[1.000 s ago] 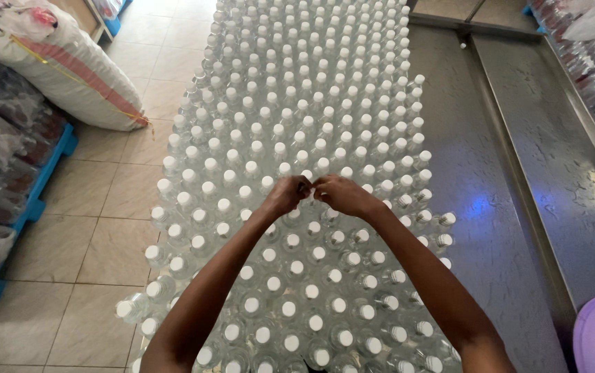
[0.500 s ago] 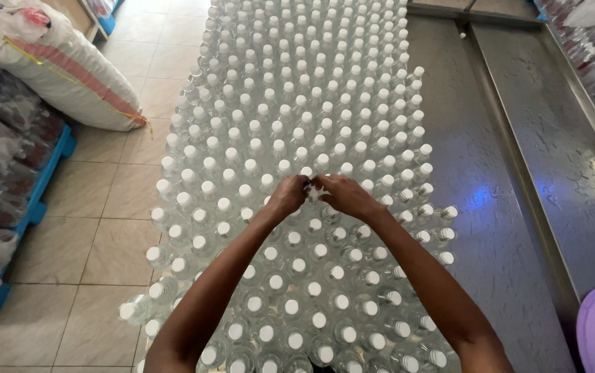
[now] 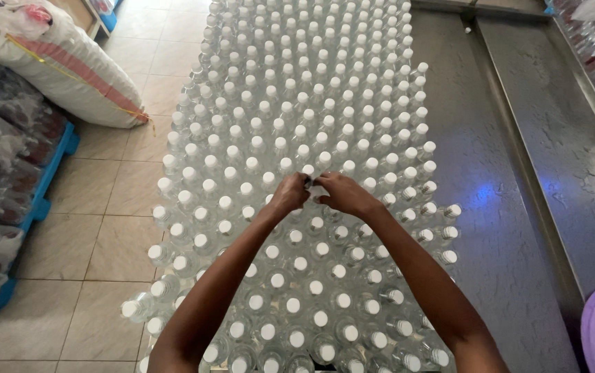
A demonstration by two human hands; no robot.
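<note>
Bottles (image 3: pixel 297 138) crowd both hands (image 3: pixel 290 193); white sack (image 3: pixel 55 76) lies left.

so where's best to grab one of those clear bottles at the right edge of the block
Probably by the white cap and neck, coming straight down from above. The clear bottles stand upright and packed tight, so only their tops are free; edge ones also expose a right side toward the grey metal surface.

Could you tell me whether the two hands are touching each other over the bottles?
Touching: head view shows left hand and right hand fingertips meeting above a bottle cap.
</note>
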